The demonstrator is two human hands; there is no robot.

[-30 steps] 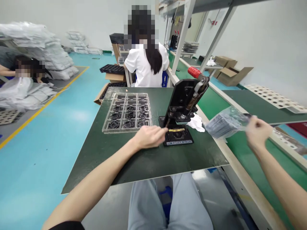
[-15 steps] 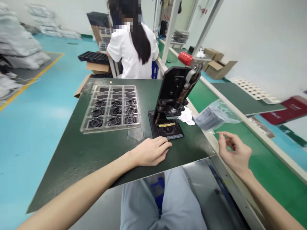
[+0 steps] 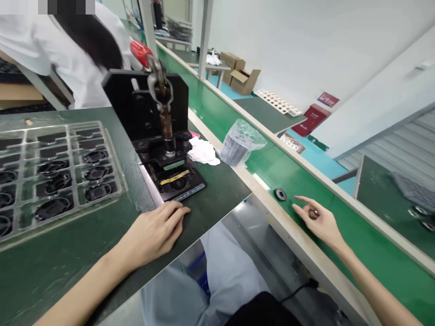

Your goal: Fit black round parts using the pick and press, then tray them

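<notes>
My left hand (image 3: 155,228) rests palm down on the dark green tabletop, fingers loosely bent and holding nothing. Just beyond its fingertips stands a black toggle press (image 3: 163,117) with a red handle (image 3: 140,53). On the press base lies a black round part (image 3: 178,183) with a yellow strip (image 3: 174,177) across it. Out over the green conveyor belt, my right hand (image 3: 317,222) is open, thumb and forefinger apart. A small black ring-shaped part (image 3: 280,194) lies on the belt a short way left of those fingertips, not touched.
A clear plastic tray (image 3: 73,149) with black round parts in its pockets lies at left. Beside the press are a crumpled white cloth (image 3: 203,151) and a clear bag (image 3: 241,142) of stacked grey pieces. A co-worker in a white shirt (image 3: 27,38) sits beyond the table.
The view has swung right and closer to the press. The black ring on the belt has come into sight near my right hand. My left hand stays on the table by the press.
</notes>
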